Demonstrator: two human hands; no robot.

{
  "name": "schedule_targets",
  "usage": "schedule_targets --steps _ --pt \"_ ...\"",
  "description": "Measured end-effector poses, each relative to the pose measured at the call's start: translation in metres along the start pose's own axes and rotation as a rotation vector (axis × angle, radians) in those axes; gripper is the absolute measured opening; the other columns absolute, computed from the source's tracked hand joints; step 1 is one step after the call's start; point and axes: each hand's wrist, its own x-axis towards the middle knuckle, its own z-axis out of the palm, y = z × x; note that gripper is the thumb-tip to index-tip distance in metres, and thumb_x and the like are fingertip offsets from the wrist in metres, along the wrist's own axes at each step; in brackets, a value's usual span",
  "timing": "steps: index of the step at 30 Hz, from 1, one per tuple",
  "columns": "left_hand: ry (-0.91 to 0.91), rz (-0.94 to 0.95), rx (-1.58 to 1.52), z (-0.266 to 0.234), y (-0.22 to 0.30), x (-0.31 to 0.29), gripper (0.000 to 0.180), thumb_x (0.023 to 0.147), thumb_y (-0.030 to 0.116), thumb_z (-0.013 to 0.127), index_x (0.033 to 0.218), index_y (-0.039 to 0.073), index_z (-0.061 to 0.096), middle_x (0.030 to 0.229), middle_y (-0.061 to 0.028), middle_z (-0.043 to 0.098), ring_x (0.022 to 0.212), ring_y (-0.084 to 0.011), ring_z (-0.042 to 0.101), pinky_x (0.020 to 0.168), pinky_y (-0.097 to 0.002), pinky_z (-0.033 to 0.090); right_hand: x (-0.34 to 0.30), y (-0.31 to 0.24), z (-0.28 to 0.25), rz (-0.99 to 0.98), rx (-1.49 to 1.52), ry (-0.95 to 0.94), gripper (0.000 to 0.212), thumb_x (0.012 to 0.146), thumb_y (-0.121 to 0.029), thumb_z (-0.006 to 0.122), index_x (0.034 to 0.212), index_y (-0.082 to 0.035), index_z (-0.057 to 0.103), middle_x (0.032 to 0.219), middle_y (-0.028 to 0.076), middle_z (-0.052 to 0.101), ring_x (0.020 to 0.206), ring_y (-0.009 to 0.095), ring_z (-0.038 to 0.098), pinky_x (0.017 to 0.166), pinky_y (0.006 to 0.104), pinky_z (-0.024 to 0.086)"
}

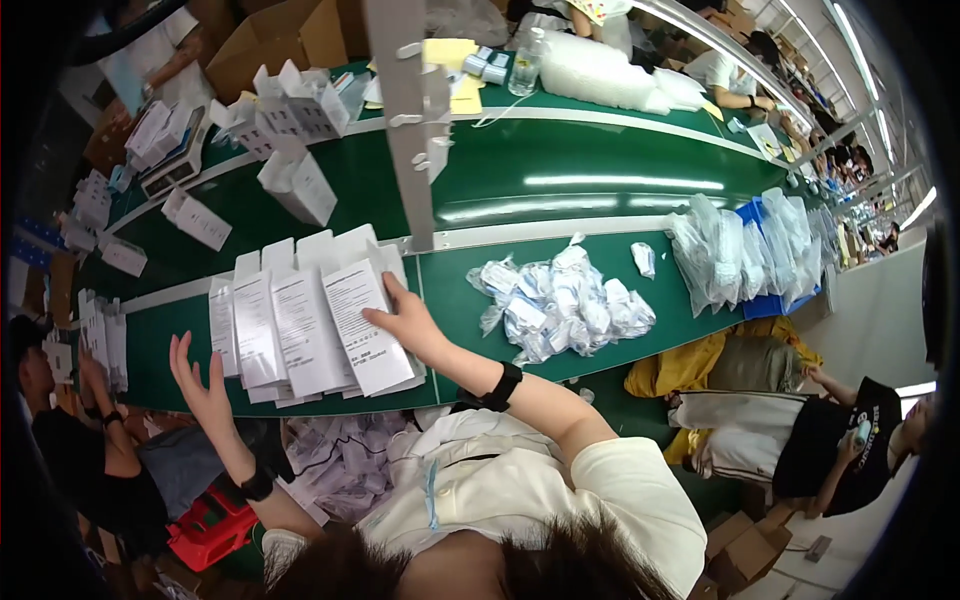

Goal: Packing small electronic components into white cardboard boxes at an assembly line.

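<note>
White printed cartons (300, 335) stand in a leaning row on the green bench in front of me, with their top flaps up. My right hand (410, 322) is at the right end of this row. It grips the rightmost white carton (368, 330), the thumb on the printed face and the other fingers at its right edge, partly hidden. My left hand (205, 385) is raised beside the row's left end, fingers spread and holding nothing. To the right of the cartons lies a heap of small clear bags (560, 305) with white and blue contents. A single bag (643, 260) sits apart from it.
A blue bin (770, 302) with clear bags stands at the bench's right. A metal post (400, 130) rises behind the cartons. Beyond it, a green conveyor belt (590, 165) carries white cartons (297, 187) at left. Other people work at left and far right; one stands at right.
</note>
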Motion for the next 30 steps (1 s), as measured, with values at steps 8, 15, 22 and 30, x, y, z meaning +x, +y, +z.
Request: schedule_targets --steps 8,15,22,30 --pt "-0.294 -0.085 -0.686 0.138 0.196 -0.085 0.089 0.068 0.026 0.07 0.136 0.009 0.015 0.136 -0.0147 0.027 0.124 -0.0274 0.031 0.098 -0.0414 0.029 -0.032 -0.074 -0.159 -0.079 0.347 -0.459 0.066 0.074 -0.011 0.065 0.131 -0.001 0.033 0.131 0.02 0.037 0.123 0.029 0.034 0.1 0.0332 0.029" --pt "-0.573 -0.123 -1.109 0.269 0.274 -0.104 0.099 0.058 0.014 0.076 0.136 0.013 0.016 0.128 -0.0114 0.033 0.116 -0.0237 0.039 0.094 -0.0342 0.035 -0.012 -0.024 -0.37 -0.565 -0.704 0.335 0.058 0.068 -0.016 0.07 0.12 -0.006 0.047 0.129 0.015 0.039 0.121 0.035 0.034 0.098 0.0416 0.029" --pt "-0.516 0.237 -0.513 0.32 0.252 -0.105 0.088 0.055 0.01 0.077 0.128 0.011 0.028 0.124 -0.0123 0.036 0.115 -0.0258 0.039 0.094 -0.036 0.035 0.016 0.052 -0.574 0.718 -1.227 0.948 0.069 0.069 -0.018 0.064 0.13 -0.012 0.032 0.118 0.02 0.04 0.107 0.037 0.042 0.092 0.0445 0.035" --pt "-0.339 0.327 -0.296 0.351 0.222 -0.093 0.081 0.054 0.011 0.079 0.119 0.012 0.031 0.126 -0.0171 0.034 0.116 -0.0322 0.038 0.094 -0.0379 0.035 -0.012 0.018 -0.535 0.127 -0.961 0.637 0.065 0.067 -0.011 0.065 0.124 -0.01 0.034 0.114 0.017 0.042 0.106 0.033 0.043 0.09 0.0411 0.038"
